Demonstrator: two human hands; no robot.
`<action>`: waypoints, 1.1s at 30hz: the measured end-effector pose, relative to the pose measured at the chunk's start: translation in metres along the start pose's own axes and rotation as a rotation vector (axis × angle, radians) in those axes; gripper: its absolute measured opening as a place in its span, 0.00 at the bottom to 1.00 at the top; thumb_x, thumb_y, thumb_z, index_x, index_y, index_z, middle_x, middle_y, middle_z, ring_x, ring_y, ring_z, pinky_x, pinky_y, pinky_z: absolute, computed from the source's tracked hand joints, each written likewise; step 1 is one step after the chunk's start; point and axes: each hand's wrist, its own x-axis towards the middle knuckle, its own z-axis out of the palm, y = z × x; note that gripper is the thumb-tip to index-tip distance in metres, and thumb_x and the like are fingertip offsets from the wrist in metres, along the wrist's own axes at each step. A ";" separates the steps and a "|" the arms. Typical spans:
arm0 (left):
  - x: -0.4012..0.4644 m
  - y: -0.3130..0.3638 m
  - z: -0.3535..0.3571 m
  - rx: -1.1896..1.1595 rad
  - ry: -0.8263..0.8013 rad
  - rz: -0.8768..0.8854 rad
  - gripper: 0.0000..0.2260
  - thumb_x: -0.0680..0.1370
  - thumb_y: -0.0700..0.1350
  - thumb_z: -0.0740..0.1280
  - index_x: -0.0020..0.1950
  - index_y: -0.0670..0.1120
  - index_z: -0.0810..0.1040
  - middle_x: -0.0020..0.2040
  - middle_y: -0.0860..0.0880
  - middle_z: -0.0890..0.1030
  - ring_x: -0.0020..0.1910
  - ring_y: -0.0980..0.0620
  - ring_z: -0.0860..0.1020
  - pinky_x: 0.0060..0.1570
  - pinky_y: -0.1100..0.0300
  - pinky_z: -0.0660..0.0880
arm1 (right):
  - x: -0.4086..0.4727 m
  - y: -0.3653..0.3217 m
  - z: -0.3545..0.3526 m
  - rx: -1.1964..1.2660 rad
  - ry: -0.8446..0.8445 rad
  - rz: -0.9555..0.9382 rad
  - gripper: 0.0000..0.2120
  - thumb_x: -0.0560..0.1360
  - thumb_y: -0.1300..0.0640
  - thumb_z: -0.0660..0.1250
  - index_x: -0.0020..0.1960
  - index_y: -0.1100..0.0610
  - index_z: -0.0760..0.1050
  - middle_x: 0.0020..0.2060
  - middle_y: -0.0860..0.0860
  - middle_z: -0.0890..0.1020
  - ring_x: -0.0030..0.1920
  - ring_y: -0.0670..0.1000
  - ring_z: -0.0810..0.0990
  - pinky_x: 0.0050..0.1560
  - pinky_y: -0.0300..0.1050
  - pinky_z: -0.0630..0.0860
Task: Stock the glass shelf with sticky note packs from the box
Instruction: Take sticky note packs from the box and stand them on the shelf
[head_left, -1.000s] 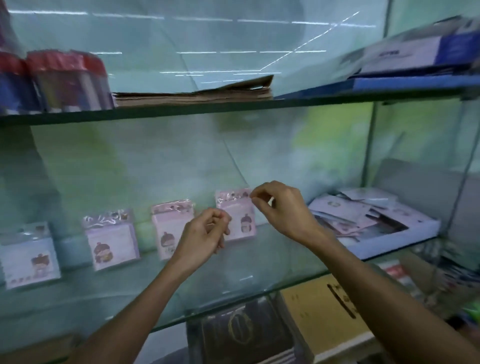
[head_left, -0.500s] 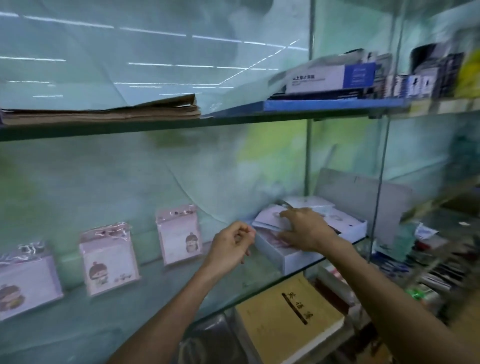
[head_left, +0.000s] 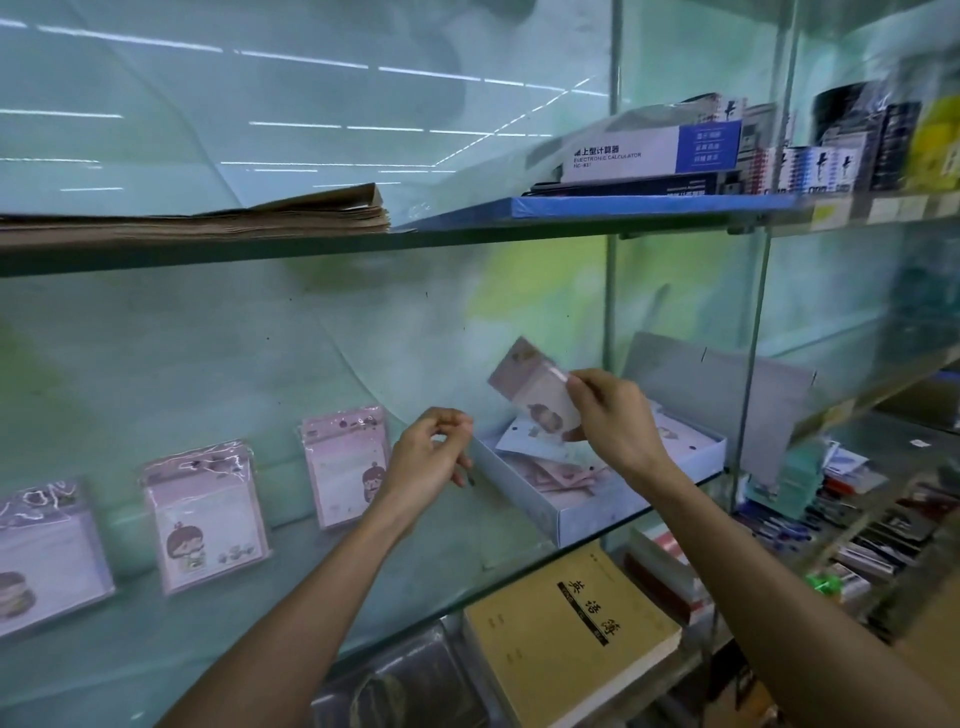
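Observation:
My right hand (head_left: 615, 415) grips a pink sticky note pack (head_left: 535, 387) and holds it tilted above the open white box (head_left: 597, 506), which sits at the right end of the glass shelf (head_left: 447, 561). More packs lie loose inside the box. My left hand (head_left: 428, 460) hovers just left of the box with its fingers curled loosely and nothing in them. Three packs lean upright against the back wall: one (head_left: 345, 465) nearest my left hand, one (head_left: 205, 519) further left, one (head_left: 47, 556) at the left edge.
An upper shelf (head_left: 311, 247) carries a stack of brown paper (head_left: 291, 213) and a calculator box (head_left: 654, 153). Below the glass lie yellow notebooks (head_left: 566, 631). A vertical glass divider (head_left: 753, 332) stands right of the box, with pens and stationery beyond.
My right hand reached into the box and has lifted a pack out of it. My left hand has stayed beside the box. The view has swung to the right.

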 end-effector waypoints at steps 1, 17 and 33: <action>0.001 0.002 -0.001 -0.028 0.022 -0.012 0.05 0.80 0.41 0.65 0.53 0.42 0.77 0.46 0.46 0.78 0.35 0.48 0.79 0.33 0.55 0.77 | -0.002 -0.006 0.001 0.172 -0.028 0.088 0.10 0.82 0.58 0.59 0.50 0.59 0.78 0.41 0.56 0.81 0.38 0.54 0.83 0.38 0.50 0.83; -0.011 0.024 -0.050 -0.153 0.305 0.069 0.06 0.80 0.44 0.64 0.46 0.45 0.78 0.35 0.50 0.80 0.31 0.54 0.76 0.32 0.62 0.73 | -0.035 -0.038 0.068 0.574 -0.377 0.229 0.09 0.80 0.58 0.63 0.50 0.63 0.79 0.41 0.56 0.80 0.38 0.52 0.80 0.38 0.49 0.82; -0.090 0.028 -0.192 0.218 0.417 0.143 0.09 0.80 0.47 0.66 0.44 0.43 0.80 0.37 0.48 0.80 0.36 0.54 0.75 0.38 0.58 0.70 | -0.050 -0.133 0.171 0.352 -0.482 -0.231 0.04 0.77 0.58 0.67 0.50 0.51 0.79 0.40 0.48 0.84 0.39 0.43 0.82 0.37 0.38 0.77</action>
